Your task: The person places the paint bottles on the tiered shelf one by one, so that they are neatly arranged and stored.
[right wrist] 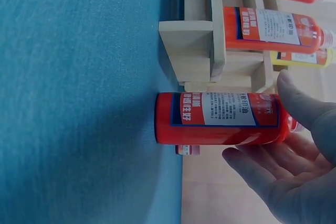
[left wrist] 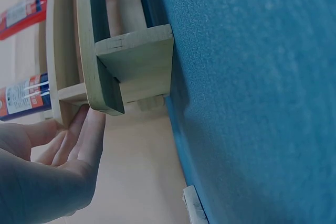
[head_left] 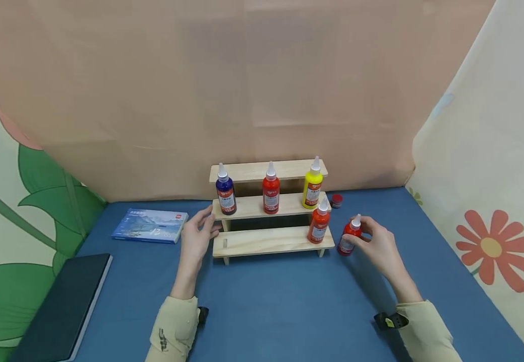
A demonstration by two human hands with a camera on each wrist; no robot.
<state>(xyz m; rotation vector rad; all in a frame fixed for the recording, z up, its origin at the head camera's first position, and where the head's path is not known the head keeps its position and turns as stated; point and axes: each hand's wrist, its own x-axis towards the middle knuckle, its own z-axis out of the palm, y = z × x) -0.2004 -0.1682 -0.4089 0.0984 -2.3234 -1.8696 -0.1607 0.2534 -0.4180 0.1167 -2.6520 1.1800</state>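
My right hand (head_left: 381,247) holds a red paint bottle (right wrist: 220,119) near its neck, thumb on one side and fingers on the other. The bottle is upright at the table surface, just right of a three-tier wooden rack (head_left: 266,241). At the rack's left end, my left hand (head_left: 196,236) grips the edge of the middle tier between thumb and fingers. That tier bears a blue bottle (head_left: 226,193), a red bottle (head_left: 271,193) and a yellow bottle (head_left: 312,188). An orange-red bottle (head_left: 318,226) stands at the right end of the lowest tier.
A small red-lidded jar (head_left: 336,200) sits behind the held bottle. To the left lie a blue picture box (head_left: 151,225) and a dark notebook (head_left: 63,306). The blue tabletop (head_left: 280,311) meets a brown backdrop (head_left: 262,90) behind the rack.
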